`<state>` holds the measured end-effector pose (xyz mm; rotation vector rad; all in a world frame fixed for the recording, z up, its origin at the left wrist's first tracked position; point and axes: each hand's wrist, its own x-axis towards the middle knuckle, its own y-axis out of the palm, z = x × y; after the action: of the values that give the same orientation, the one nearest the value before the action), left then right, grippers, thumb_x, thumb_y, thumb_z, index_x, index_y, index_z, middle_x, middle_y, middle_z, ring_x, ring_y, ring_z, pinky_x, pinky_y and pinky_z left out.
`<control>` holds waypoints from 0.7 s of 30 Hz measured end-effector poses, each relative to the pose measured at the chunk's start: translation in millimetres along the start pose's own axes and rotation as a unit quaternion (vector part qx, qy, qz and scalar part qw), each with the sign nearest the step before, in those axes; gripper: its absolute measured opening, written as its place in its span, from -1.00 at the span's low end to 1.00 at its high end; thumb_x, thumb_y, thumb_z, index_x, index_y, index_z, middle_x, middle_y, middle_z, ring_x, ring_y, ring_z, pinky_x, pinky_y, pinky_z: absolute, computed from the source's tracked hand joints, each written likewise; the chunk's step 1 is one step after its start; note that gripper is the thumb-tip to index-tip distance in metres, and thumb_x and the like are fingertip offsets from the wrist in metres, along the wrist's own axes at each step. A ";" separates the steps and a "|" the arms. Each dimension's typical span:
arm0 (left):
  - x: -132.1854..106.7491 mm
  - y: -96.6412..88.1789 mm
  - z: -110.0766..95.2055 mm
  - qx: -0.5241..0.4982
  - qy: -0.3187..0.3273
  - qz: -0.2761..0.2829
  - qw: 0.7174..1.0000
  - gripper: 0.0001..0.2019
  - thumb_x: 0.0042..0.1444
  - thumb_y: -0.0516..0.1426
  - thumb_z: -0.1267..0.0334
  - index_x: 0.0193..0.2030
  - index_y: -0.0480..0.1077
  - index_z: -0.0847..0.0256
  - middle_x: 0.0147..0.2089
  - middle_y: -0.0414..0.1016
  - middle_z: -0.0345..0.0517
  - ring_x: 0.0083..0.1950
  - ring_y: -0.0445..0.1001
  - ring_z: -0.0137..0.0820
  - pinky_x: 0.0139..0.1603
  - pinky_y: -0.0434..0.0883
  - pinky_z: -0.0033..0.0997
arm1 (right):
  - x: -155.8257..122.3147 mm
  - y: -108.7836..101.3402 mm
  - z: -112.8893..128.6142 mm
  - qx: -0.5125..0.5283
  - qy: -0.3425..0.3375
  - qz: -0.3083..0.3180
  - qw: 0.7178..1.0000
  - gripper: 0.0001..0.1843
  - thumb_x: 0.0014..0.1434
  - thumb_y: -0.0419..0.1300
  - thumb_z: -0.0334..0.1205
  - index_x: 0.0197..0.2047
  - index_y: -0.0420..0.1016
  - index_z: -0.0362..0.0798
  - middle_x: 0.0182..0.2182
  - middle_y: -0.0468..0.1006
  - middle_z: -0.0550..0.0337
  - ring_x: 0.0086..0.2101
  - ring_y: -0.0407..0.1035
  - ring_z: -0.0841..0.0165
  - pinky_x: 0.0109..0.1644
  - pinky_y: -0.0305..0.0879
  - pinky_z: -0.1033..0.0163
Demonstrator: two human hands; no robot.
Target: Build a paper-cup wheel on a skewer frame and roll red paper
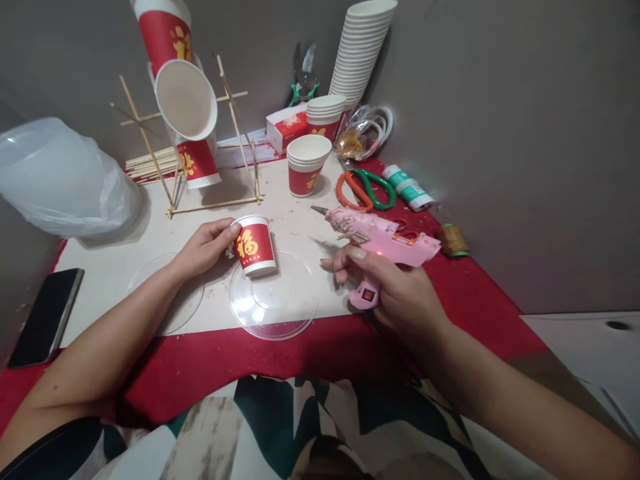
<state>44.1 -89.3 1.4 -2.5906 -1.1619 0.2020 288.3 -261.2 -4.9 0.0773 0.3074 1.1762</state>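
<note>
My left hand (206,245) grips a small red paper cup (255,245) with a gold character, held upside down and tilted over the edge of a clear plastic disc (274,303). My right hand (395,290) is closed round the handle of a pink hot glue gun (385,240), its red light on. The gun's nozzle points left towards the cup, a short gap away from it.
A bamboo-stick frame (210,153) carrying red cups stands at the back. Beside it are stacked cups (306,163), a tall white cup stack (361,50), scissors (365,189), pliers, a thread spool (453,240), a second clear disc (167,293), a phone (46,317) and a plastic bag (60,177).
</note>
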 end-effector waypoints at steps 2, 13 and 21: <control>0.0 0.1 -0.7 -0.026 -0.016 -0.015 0.999 -0.51 0.19 0.23 -0.22 -0.44 0.39 0.21 -0.50 0.32 -0.23 -0.46 0.28 -0.49 -0.42 0.30 -0.49 | 0.5 0.0 -0.6 0.004 -0.007 0.005 1.000 -0.62 0.02 0.42 0.13 -0.47 0.57 -0.01 -0.56 0.48 0.20 -0.41 0.40 0.33 -0.27 0.39 0.23; 9.3 -10.0 11.3 -0.203 -0.035 -0.114 0.972 -0.64 0.10 0.35 -0.03 -0.41 0.44 0.23 -0.55 0.45 -0.20 -0.55 0.46 -0.48 -0.45 0.49 -0.48 | 0.5 -0.2 0.9 0.003 -0.016 0.008 1.000 -0.61 0.01 0.44 0.16 -0.47 0.58 -0.01 -0.56 0.48 0.21 -0.42 0.39 0.33 -0.23 0.47 0.19; 7.6 -9.0 8.5 -0.197 -0.032 -0.157 0.967 -0.75 0.12 0.34 0.08 -0.34 0.45 0.20 -0.49 0.55 -0.18 -0.45 0.57 -0.44 -0.31 0.59 -0.40 | -0.1 -0.6 0.5 0.012 -0.014 -0.008 1.000 -0.63 -0.02 0.45 0.13 -0.49 0.60 -0.01 -0.57 0.48 0.21 -0.43 0.41 0.34 -0.21 0.46 0.22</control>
<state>40.7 -76.2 -3.9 -2.6841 -1.7705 -0.0201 289.0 -261.4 -4.5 0.1130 0.2966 1.1548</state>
